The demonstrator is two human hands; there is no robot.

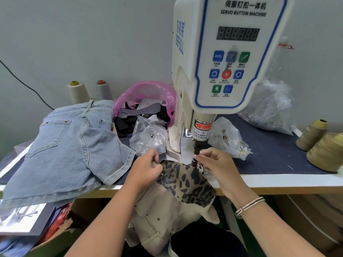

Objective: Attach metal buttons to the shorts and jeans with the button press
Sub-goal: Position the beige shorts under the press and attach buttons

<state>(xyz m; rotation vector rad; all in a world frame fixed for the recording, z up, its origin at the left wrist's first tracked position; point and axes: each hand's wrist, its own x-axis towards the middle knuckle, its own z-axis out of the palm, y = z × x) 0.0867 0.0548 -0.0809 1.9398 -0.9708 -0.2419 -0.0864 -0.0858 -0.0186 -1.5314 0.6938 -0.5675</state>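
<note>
- A worker's left hand (148, 166) pinches the edge of the leopard-lined beige shorts (185, 184) while the right hand (216, 161), fingers curled together, holds the waistband at the lower die (193, 161) of the button press (226, 58)
- Risk: the right fingertips sit just beside the plunger (197, 148); firing now could catch them
- Risk: loose fabric hanging off the table edge (278, 179) could drag the waistband off-centre, setting the button crooked
- Light-blue jeans (70, 145) lie folded at left, awaiting their turn
</note>
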